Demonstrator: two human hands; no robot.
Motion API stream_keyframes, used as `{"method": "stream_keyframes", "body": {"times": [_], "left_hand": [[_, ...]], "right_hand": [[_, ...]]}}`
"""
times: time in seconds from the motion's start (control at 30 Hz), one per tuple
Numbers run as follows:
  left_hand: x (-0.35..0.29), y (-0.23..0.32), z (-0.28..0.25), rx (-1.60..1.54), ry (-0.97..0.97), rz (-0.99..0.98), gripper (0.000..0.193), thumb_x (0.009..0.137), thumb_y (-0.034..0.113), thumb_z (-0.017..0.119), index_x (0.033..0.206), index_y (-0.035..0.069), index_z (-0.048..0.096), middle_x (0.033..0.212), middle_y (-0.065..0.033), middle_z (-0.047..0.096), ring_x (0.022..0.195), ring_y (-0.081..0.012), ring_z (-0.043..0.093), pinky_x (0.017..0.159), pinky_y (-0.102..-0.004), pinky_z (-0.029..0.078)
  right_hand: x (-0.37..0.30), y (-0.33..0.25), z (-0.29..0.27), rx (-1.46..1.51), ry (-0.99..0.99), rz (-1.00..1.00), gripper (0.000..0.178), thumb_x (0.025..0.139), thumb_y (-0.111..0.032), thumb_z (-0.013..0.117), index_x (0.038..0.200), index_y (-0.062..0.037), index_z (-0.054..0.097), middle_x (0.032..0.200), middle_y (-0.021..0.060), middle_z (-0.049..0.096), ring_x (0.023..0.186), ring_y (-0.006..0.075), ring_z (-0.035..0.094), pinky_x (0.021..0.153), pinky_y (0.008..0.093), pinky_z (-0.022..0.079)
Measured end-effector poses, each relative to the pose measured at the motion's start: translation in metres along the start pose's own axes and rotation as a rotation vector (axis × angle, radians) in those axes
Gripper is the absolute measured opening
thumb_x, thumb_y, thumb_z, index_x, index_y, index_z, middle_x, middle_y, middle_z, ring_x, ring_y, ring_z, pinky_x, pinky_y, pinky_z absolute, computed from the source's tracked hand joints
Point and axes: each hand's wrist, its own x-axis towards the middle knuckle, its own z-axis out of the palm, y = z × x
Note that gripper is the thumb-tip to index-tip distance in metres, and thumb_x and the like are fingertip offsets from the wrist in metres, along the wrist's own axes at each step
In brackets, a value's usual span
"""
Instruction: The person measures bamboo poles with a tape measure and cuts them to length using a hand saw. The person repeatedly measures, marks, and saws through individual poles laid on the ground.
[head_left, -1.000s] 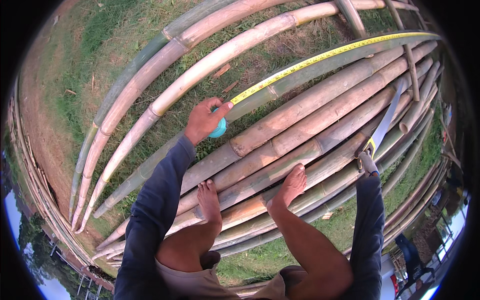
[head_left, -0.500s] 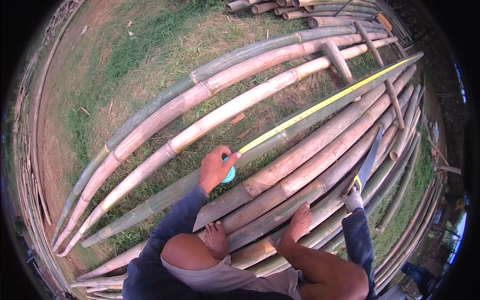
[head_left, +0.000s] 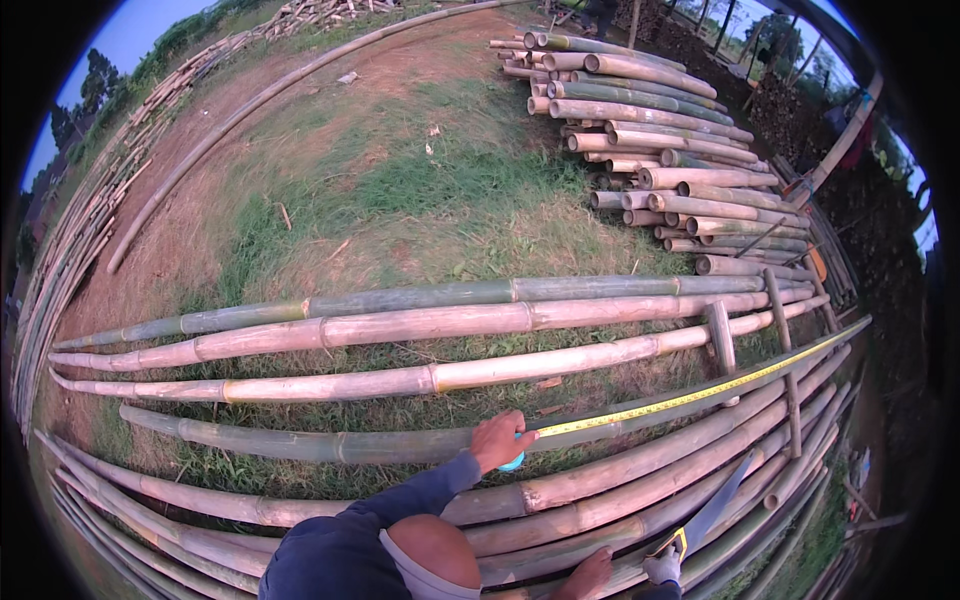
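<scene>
My bare left hand (head_left: 497, 442) is closed around a turquoise tape measure (head_left: 513, 462), resting against a long green bamboo pole (head_left: 390, 446). From it the yellow tape blade (head_left: 650, 408) runs pulled out along the top of that pole, toward the pole's far right end. My right hand (head_left: 662, 567), in a pale glove at the lower edge, grips the handle of a handsaw (head_left: 716, 508). The handle is black and yellow. The saw's blade points up and away over the neighbouring bamboo poles (head_left: 590, 525), apart from the measured pole. Part of the tape case is hidden by my fingers.
Beyond the measured pole lie a pale bamboo pole (head_left: 540, 370) and others on grass. Wooden crosspieces (head_left: 783, 330) lie at the right. A large bamboo stack (head_left: 660, 150) rises at the far right. My bare foot (head_left: 585, 575) stands on the near poles.
My view has tilted up and turned, so the far bamboo stack and the sky now show. Both hands keep their grips on the tape measure and the handsaw.
</scene>
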Motion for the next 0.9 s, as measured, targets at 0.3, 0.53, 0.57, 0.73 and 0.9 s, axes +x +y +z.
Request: {"method": "stream_keyframes", "body": {"times": [0.3,0.53,0.57,0.73,0.9], "left_hand": [[-0.029,-0.013,-0.022,0.014,0.073,-0.058,0.041,0.096,0.051,0.073,0.099,0.011,0.062,0.108,-0.0122,0.069,0.103,-0.0369,0.067,0.087,-0.0526,0.047],[-0.039,-0.032,-0.028,0.034,0.145,-0.045,0.043,0.094,0.049,0.078,0.092,0.008,0.064,0.098,-0.0113,0.069,0.094,-0.0349,0.068,0.081,-0.0501,0.049],[-0.041,-0.035,-0.029,0.051,0.177,-0.03,0.043,0.094,0.048,0.078,0.091,0.008,0.064,0.097,-0.0113,0.068,0.093,-0.035,0.068,0.081,-0.05,0.049],[-0.048,-0.04,-0.035,0.079,0.191,-0.053,0.041,0.095,0.047,0.077,0.093,0.009,0.064,0.1,-0.0107,0.069,0.096,-0.0348,0.067,0.083,-0.0506,0.048],[-0.053,-0.04,-0.036,0.063,0.191,-0.077,0.041,0.094,0.047,0.077,0.093,0.008,0.064,0.103,-0.0105,0.069,0.099,-0.0347,0.067,0.085,-0.0511,0.047]], "right_hand": [[-0.004,-0.021,-0.002,-0.068,-0.002,0.096,0.107,0.077,-0.039,0.082,0.167,-0.0099,0.033,0.17,0.0202,0.035,0.156,0.037,0.038,0.127,0.0488,0.036],[-0.001,-0.023,0.007,-0.176,0.111,0.058,0.092,0.081,-0.043,0.079,0.16,-0.0128,0.044,0.157,0.0233,0.051,0.147,0.0448,0.048,0.12,0.0532,0.044],[0.0,-0.023,0.006,-0.186,0.074,0.059,0.096,0.081,-0.045,0.079,0.163,-0.0139,0.04,0.162,0.022,0.046,0.149,0.0445,0.046,0.122,0.054,0.042],[-0.012,-0.035,0.003,-0.253,0.061,0.119,0.093,0.089,-0.05,0.073,0.166,-0.0126,0.036,0.169,0.0187,0.038,0.153,0.042,0.041,0.124,0.0534,0.039],[-0.022,-0.051,-0.005,-0.248,0.066,0.104,0.09,0.092,-0.051,0.068,0.166,-0.011,0.036,0.169,0.0183,0.038,0.154,0.04,0.041,0.125,0.0522,0.038]]}}
